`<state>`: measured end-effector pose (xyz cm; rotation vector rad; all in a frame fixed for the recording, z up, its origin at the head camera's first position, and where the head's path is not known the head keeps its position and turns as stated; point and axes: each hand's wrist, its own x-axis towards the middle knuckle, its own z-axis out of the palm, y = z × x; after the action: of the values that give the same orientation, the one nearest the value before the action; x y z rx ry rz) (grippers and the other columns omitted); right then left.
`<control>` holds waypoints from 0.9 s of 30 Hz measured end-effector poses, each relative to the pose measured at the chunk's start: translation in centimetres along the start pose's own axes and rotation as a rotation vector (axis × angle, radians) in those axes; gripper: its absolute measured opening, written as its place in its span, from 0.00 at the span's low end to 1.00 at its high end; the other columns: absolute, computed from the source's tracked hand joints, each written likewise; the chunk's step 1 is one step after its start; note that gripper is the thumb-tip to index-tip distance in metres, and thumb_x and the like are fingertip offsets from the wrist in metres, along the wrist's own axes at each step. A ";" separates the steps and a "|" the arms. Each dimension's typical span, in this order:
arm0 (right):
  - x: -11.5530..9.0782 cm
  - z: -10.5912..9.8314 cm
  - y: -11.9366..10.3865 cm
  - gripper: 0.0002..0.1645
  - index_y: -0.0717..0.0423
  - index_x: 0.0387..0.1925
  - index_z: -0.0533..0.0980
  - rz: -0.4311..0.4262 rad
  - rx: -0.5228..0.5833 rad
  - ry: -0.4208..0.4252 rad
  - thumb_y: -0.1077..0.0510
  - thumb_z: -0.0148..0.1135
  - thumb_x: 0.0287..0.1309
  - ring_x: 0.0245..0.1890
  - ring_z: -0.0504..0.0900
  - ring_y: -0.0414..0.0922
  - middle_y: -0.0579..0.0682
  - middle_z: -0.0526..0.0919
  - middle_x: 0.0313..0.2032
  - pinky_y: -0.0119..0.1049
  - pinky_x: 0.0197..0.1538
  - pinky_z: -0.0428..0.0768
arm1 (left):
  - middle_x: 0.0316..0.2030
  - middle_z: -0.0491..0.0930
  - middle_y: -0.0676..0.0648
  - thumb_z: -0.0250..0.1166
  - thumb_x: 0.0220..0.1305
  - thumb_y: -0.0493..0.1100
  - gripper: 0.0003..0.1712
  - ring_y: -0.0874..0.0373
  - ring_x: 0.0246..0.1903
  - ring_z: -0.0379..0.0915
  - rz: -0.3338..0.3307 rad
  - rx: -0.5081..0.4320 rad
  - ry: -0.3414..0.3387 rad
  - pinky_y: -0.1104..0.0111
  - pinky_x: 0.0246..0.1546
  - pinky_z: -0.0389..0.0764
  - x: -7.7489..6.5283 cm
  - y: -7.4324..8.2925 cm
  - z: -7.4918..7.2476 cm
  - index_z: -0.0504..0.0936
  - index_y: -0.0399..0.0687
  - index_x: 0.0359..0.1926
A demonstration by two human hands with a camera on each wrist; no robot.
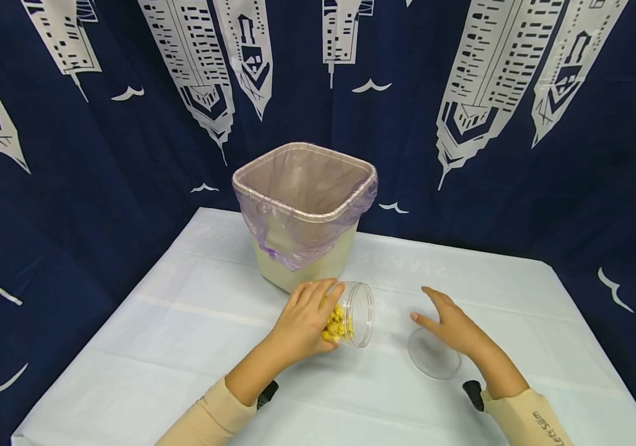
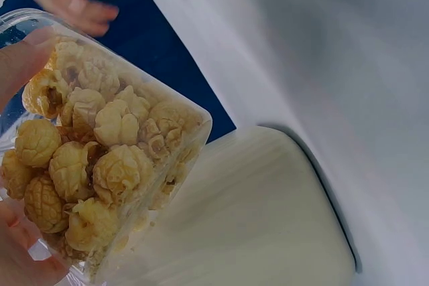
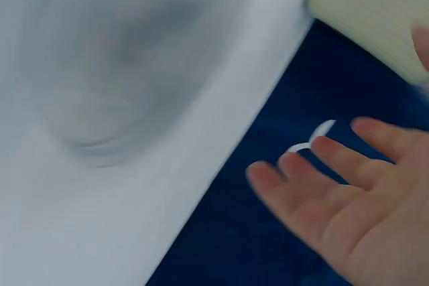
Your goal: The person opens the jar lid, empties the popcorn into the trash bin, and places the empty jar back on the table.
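My left hand (image 1: 308,321) grips a clear plastic jar (image 1: 360,314), tilted on its side with its uncovered mouth facing right. Yellow popcorn (image 1: 337,324) lies inside; in the left wrist view the popcorn (image 2: 87,159) fills much of the jar's closed end, with a thumb and fingers around the walls. To the right, my right hand (image 1: 453,322) has its fingers spread and holds nothing. Just under it, a round clear lid (image 1: 434,354) lies on the table. In the right wrist view the lid (image 3: 114,132) is blurred, apart from the fingers (image 3: 348,192).
Behind the jar stands a pale bin (image 1: 301,269) lined with a thin purple bag (image 1: 295,238) folded over its rim. A white cloth covers the table (image 1: 156,347). Dark blue fabric (image 1: 307,111) printed with white buildings hangs behind it.
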<state>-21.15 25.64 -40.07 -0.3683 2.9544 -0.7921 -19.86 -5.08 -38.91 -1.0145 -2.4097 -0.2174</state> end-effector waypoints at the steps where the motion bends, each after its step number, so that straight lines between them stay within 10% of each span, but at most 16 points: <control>1: 0.4 -0.5 -0.3 0.48 0.66 0.65 0.49 -0.007 0.033 0.026 0.36 0.48 0.58 0.57 0.55 0.70 0.72 0.53 0.61 0.65 0.52 0.59 | 0.58 0.62 0.42 0.76 0.25 0.61 0.63 0.49 0.57 0.57 0.000 -0.002 -0.002 0.58 0.57 0.55 0.0 0.0 0.0 0.56 0.44 0.62; 14: 5.1 -6.6 -6.4 0.41 0.62 0.67 0.44 -0.074 0.497 0.202 0.45 0.47 0.63 0.58 0.62 0.61 0.65 0.53 0.63 0.51 0.53 0.68 | 0.58 0.62 0.42 0.76 0.25 0.61 0.62 0.50 0.56 0.58 -0.001 0.003 0.000 0.59 0.57 0.56 -0.3 -0.2 0.1 0.57 0.43 0.62; 27: 9.2 -9.8 -12.1 0.42 0.59 0.68 0.41 -0.050 0.758 0.179 0.47 0.47 0.63 0.60 0.59 0.56 0.60 0.53 0.64 0.47 0.53 0.69 | 0.57 0.63 0.42 0.76 0.24 0.61 0.62 0.49 0.56 0.59 0.003 -0.002 -0.001 0.58 0.56 0.57 -0.2 0.0 0.2 0.57 0.44 0.61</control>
<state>-28.64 17.98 -25.53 -0.3185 2.5143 -1.9160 -19.86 -5.15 -39.13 -1.0188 -2.4094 -0.2177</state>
